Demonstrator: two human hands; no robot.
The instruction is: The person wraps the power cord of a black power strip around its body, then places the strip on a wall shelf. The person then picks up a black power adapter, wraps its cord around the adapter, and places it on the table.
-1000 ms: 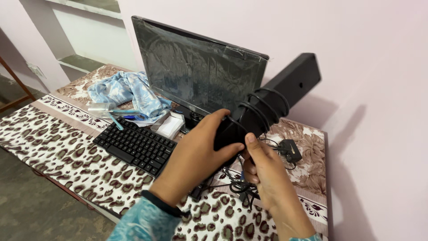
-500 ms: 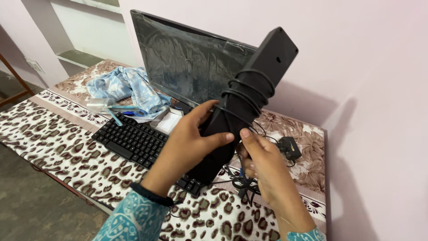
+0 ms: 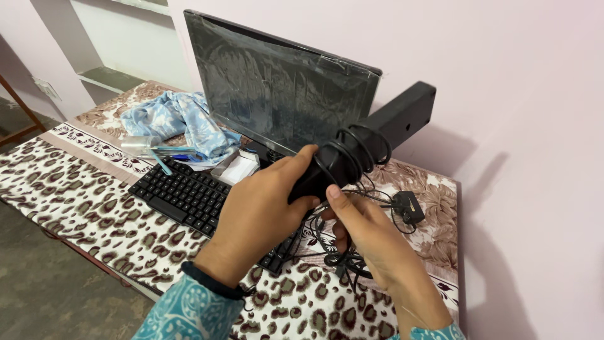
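Black plastic bar speaker [image 3: 377, 135], long and boxy, held up off the table [image 3: 75, 201] in front of you, just right of the monitor [image 3: 277, 88]. Its long axis runs from low and near you, at your left hand, up and away to the right; the far end stands clear of the pink wall [image 3: 516, 126], above the table's back corner.

Your left hand [image 3: 261, 211] is closed around the speaker's near end, thumb over the top, fingers wrapped beneath. It carries the weight. Wrist is roughly level, forearm coming in from lower left, teal sleeve [image 3: 189, 311] and a dark band at the cuff.

Black cable [image 3: 355, 148] is coiled in several loose loops round the speaker's middle, just beyond your left thumb. Slack falls from those loops to a tangle lying on the table under both hands, running on to a small black adapter [image 3: 409, 208] to the right.

Your right hand [image 3: 365, 233] sits below and slightly right of the left, touching the speaker's underside near the coils. Thumb tip points up at the lowest loop; fingers are curled, and appear to pinch a strand of cable, though the contact itself is hidden. This hand is the nearer one to the coils.

Also present: black keyboard [image 3: 182, 195] left of your hands; blue cloth [image 3: 176, 123] behind it.
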